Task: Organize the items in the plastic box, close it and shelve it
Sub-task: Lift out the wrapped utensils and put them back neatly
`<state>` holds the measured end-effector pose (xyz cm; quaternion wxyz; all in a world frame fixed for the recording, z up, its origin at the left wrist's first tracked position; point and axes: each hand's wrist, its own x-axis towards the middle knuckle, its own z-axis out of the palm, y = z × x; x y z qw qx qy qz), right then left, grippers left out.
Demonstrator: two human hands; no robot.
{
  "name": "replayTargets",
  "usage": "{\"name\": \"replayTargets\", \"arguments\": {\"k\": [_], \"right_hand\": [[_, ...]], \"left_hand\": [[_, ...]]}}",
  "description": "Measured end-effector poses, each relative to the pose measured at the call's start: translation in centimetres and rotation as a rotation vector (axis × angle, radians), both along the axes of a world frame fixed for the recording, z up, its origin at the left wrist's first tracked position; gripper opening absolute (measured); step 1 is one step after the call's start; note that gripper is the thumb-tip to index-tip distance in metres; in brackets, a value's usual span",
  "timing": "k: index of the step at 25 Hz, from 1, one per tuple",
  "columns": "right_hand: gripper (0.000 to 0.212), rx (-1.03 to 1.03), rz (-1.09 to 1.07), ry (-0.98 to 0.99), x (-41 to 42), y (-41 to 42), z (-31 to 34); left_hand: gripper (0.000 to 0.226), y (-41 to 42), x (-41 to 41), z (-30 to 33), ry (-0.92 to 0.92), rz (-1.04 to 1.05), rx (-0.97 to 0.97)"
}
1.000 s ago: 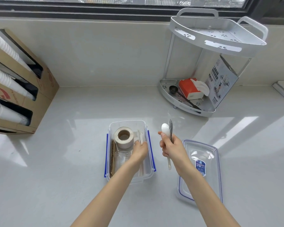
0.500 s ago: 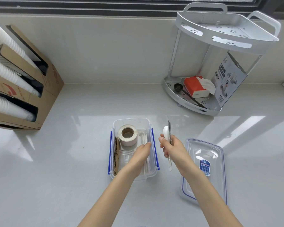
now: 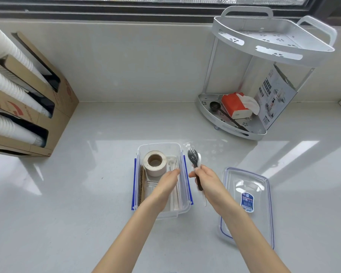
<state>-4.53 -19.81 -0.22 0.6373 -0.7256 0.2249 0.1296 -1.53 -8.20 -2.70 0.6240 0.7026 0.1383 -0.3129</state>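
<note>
A clear plastic box (image 3: pixel 159 147) with blue side clips stands open on the counter in front of me. Inside are a roll of tape (image 3: pixel 155 163), a clear cup, a strip of cardboard (image 3: pixel 141 184) along the left wall and wrapped straws (image 3: pixel 176 196) on the right. My left hand (image 3: pixel 165 185) reaches into the box, fingers flat on the straws. My right hand (image 3: pixel 207 181), just right of the box, grips a black spoon (image 3: pixel 193 160) and a white spoon together. The clear lid (image 3: pixel 248 201) lies flat to the right.
A white two-tier corner rack (image 3: pixel 262 42) stands at the back right, holding a red tissue pack (image 3: pixel 234 105), a black scoop and a printed carton. A cardboard dispenser (image 3: pixel 53 107) with stacks of white cups sits at the left. A window sill runs along the back.
My right hand has turned the spoons so the black one faces up. My left hand has slid a little toward the box's right side, onto the straws.
</note>
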Motion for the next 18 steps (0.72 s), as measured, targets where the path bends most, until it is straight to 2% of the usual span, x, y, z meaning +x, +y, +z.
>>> {"name": "replayTargets", "arguments": {"k": [4, 8, 10, 15, 18], "right_hand": [[0.026, -0.003, 0.028, -0.093, -0.1, 0.6, 0.1], [0.024, -0.012, 0.063, -0.119, 0.2, 1.2, 0.0], [0.021, -0.021, 0.09, -0.133, 0.4, 1.6, -0.2], [0.021, -0.002, 0.153, -0.143, 0.5, 2.8, -0.3], [0.028, 0.034, 0.172, -0.12, 0.5, 3.2, -0.6]], "left_hand": [[0.043, 0.8, -0.1, 0.9, -0.124, -0.026, 0.011], [0.019, 2.0, -0.1, 1.8, -0.147, 0.025, -0.214], [0.013, 2.7, 0.0, 2.1, -0.158, 0.038, -0.266], [0.006, 3.4, 0.2, 1.9, -0.211, 0.058, -0.204], [0.014, 3.7, 0.4, 1.5, -0.24, 0.08, -0.139]]}}
